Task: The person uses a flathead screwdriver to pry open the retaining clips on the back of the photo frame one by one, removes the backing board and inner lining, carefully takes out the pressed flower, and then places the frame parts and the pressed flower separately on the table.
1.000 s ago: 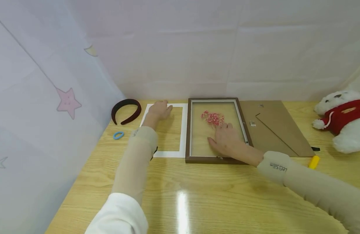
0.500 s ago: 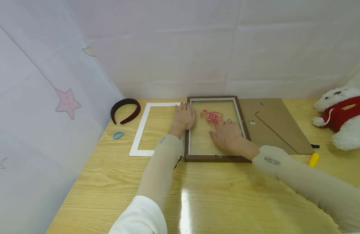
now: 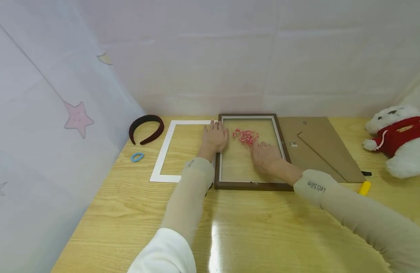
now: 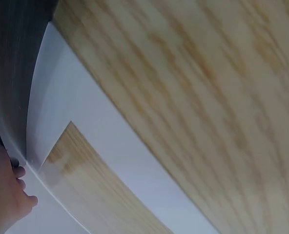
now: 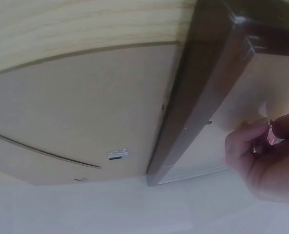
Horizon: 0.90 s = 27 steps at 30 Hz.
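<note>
A brown picture frame (image 3: 251,185) with a clear pane lies flat on the table. On the pane rests a sprig of pink dried flowers (image 3: 245,136). My right hand (image 3: 267,157) pinches its stem end between thumb and finger; in the right wrist view, pink petals (image 5: 272,136) show at the fingertips. My left hand (image 3: 214,139) rests with straight fingers along the frame's left side, overlapping the right edge of a white mat board (image 3: 164,149). To the frame's right lies its brown backboard (image 3: 320,151) with a fold-out stand leg.
A dark red headband (image 3: 134,131) and a blue hair tie (image 3: 135,160) lie at the far left. At right sits a white plush bear (image 3: 405,163) in a red sweater. A yellow object (image 3: 364,188) and a black piece (image 3: 366,173) are by the backboard's corner.
My left hand has moved right from the mat's upper left to the frame's left side. My right hand's fingers have gone from spread on the pane to pinching the sprig's stem.
</note>
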Motion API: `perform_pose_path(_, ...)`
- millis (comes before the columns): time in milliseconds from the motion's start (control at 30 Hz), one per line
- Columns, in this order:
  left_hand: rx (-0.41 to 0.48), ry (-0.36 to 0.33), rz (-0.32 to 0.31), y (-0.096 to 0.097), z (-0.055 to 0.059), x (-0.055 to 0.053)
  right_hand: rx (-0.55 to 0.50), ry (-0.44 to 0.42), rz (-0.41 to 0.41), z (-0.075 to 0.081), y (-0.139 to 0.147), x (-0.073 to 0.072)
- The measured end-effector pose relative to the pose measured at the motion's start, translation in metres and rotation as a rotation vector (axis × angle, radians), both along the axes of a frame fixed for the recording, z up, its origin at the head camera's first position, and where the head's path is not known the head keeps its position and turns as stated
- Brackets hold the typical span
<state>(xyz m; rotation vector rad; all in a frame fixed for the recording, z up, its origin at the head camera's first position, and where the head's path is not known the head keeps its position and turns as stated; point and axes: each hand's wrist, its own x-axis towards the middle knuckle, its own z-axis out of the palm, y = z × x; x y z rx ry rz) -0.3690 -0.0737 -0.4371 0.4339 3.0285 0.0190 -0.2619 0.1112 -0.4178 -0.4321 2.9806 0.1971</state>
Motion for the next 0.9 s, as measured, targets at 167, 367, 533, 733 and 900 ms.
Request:
perform_pose_path(167, -0.029, -0.016, -0.006, 0.001, 0.002, 0.007, -0.043, -0.026, -0.014, -0.005, 0.0, 0.001)
perform_pose_path(367, -0.041, -0.005, -0.009, 0.001, 0.003, 0.005, -0.092, -0.032, -0.008, -0.004, 0.002, -0.003)
perform_pose_path(533, -0.047, -0.017, -0.007, -0.001, 0.003, 0.004, -0.199, -0.091, -0.01, 0.0, 0.006, -0.003)
perform_pose_path(733, -0.026, -0.021, -0.011, -0.002, 0.004, 0.003, -0.383, -0.151, -0.057, 0.014, 0.019, 0.018)
perform_pose_path(900, -0.04, -0.018, -0.032, -0.001, 0.007, 0.003, -0.479, -0.106, 0.017, 0.022, 0.043, 0.063)
